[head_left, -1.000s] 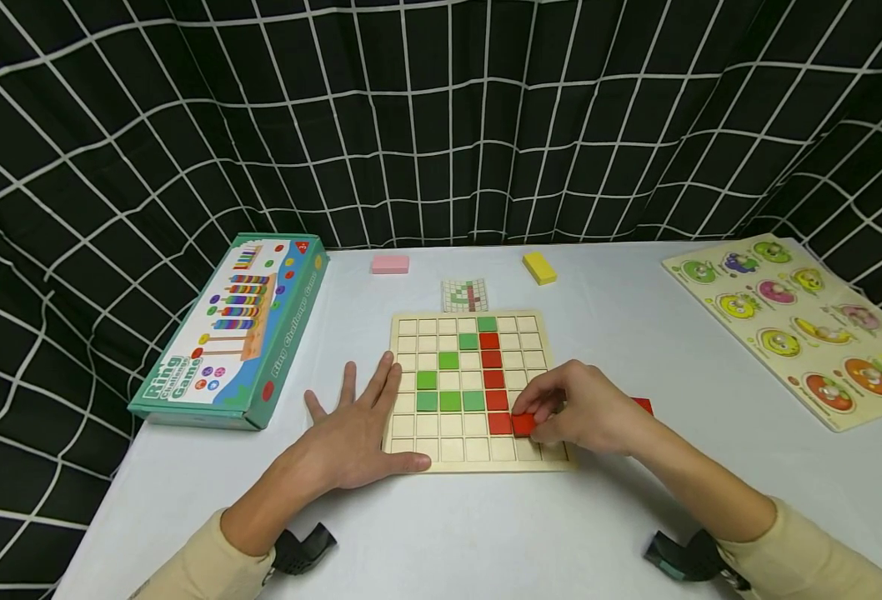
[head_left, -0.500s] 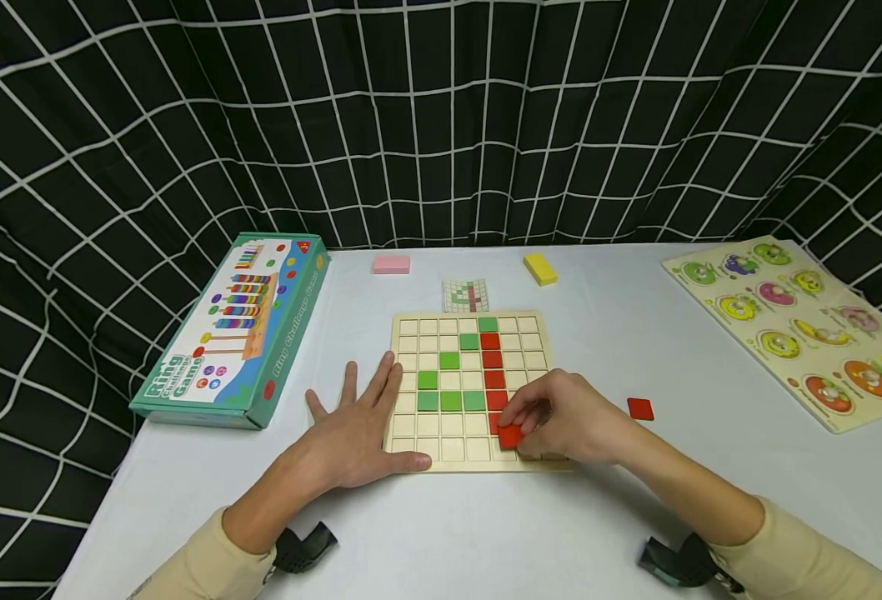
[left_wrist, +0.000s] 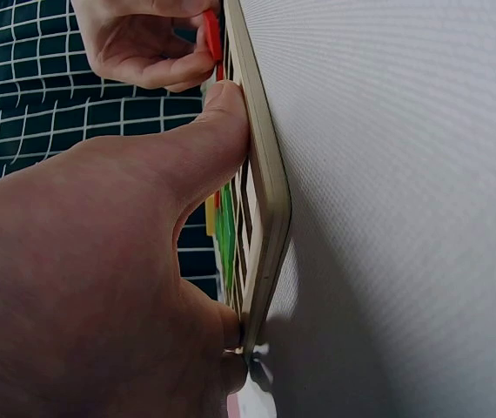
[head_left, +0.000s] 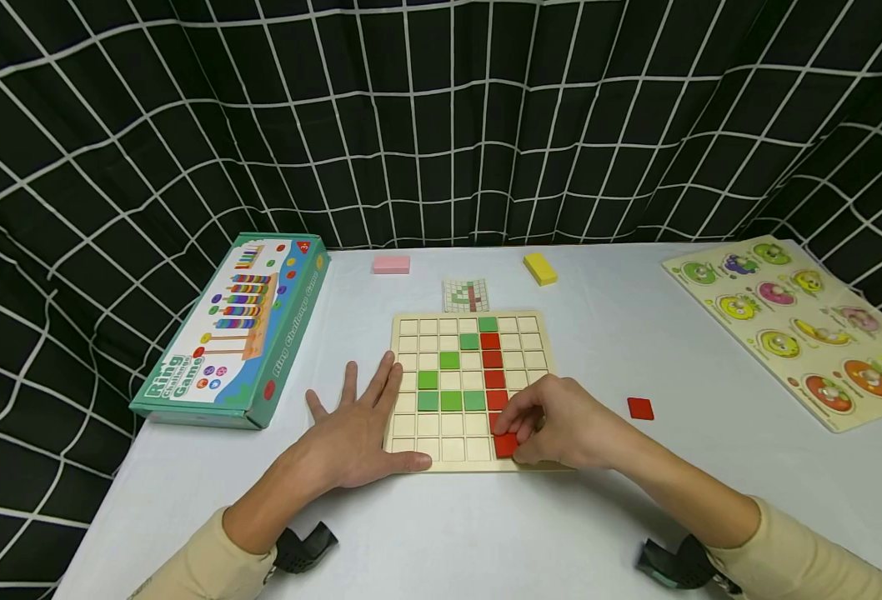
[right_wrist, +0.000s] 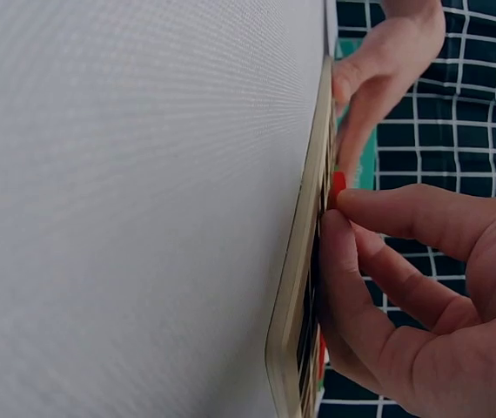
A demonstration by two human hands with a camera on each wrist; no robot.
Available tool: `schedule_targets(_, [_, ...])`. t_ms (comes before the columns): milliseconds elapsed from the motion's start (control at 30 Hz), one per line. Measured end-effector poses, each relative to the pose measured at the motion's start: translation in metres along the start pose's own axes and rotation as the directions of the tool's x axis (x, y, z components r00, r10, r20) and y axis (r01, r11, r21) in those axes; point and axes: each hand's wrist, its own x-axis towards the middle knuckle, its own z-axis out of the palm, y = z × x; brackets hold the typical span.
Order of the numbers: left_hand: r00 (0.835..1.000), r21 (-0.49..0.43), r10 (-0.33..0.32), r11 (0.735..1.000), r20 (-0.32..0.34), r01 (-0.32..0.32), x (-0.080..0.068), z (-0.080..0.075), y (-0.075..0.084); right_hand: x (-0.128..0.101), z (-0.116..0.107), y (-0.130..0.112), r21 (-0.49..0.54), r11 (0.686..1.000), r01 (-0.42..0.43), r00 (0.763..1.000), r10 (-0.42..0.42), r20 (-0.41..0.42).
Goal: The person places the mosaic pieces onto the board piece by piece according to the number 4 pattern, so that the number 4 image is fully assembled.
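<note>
A wooden grid board [head_left: 452, 450] lies on the white table, with a column of red square tiles [head_left: 494, 380] and several green square tiles [head_left: 450, 401] in its cells. My right hand [head_left: 561, 422] pinches a red tile [head_left: 505, 447] between thumb and fingers, over the bottom row under the red column; in the right wrist view that tile [right_wrist: 338, 188] looks slightly tilted. My left hand [head_left: 354, 433] lies with spread fingers at the board's left edge. Its thumb rests on the near border, as the left wrist view shows with the thumb [left_wrist: 217, 131].
One loose red tile [head_left: 640, 408] lies right of the board. Behind stand a small pattern card [head_left: 465, 296], a pink block [head_left: 391, 265] and a yellow block [head_left: 540, 268]. A game box [head_left: 231, 333] is at left, a fruit puzzle board [head_left: 794, 321] at right.
My right hand has carried the red tile leftward and toward the near edge, from beside the column's lower end to the bottom row. The left hand has stayed still.
</note>
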Motion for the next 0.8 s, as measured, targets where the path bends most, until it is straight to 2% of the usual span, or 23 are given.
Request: schedule_targets(800, [1.0,-0.001,-0.003,1.0,-0.009,0.003,0.0002,0.0001,-0.0004,0.0002,0.0038,-0.0002,-0.031,0.996,0.081,0.997,-0.082,-0.015])
